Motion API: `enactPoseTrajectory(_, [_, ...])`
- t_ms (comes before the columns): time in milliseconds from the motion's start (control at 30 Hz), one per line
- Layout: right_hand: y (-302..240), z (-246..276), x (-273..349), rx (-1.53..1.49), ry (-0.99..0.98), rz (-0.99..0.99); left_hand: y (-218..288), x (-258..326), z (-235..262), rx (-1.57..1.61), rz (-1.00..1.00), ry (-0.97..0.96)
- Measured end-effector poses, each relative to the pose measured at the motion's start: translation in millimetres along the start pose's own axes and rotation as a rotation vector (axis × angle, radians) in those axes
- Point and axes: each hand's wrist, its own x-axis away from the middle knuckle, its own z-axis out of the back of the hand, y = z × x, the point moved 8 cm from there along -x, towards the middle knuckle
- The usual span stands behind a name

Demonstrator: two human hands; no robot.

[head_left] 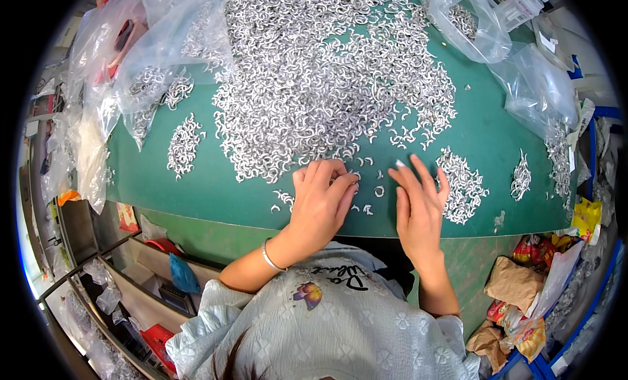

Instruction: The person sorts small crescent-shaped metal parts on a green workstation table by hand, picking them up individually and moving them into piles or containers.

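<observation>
Working over green surface [190,197], held left hand [317,200] with fingers [319,176] bunched (could not tell whether gripping) and right hand [420,210] loosely spread, empty, beside curved metal pieces [462,191].

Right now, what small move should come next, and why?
Perhaps ease the right hand leftward to the loose ring-like piece: that hand is spread, and this piece lies apart from the large pile. The left hand is bunched; whether it holds anything is unclear.
</observation>
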Motion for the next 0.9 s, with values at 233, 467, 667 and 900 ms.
enactPoseTrajectory(233, [-13.7, -7.8, 1.5, -0.073, -0.04, 0.049, 8.9, -3.8, -6.2, 0.052, -0.028, -0.029])
enactPoseTrajectory(467, [6.9, 12.2, 10.8, 0.012, 0.047, -0.057, 4.9, -2.5, -4.1, 0.035, -0.041, -0.037])
enactPoseTrajectory(667, [4.0, 11.5, 18.2, -0.009, 0.079, -0.05, 5.6, -3.2, -5.2, 0.049, -0.028, -0.042])
enactPoseTrajectory(900, [-26.7, -7.7, 29.4, -0.212, -0.104, 0.095, -3.6, 7.2, 4.5, 0.009, -0.028, -0.043])
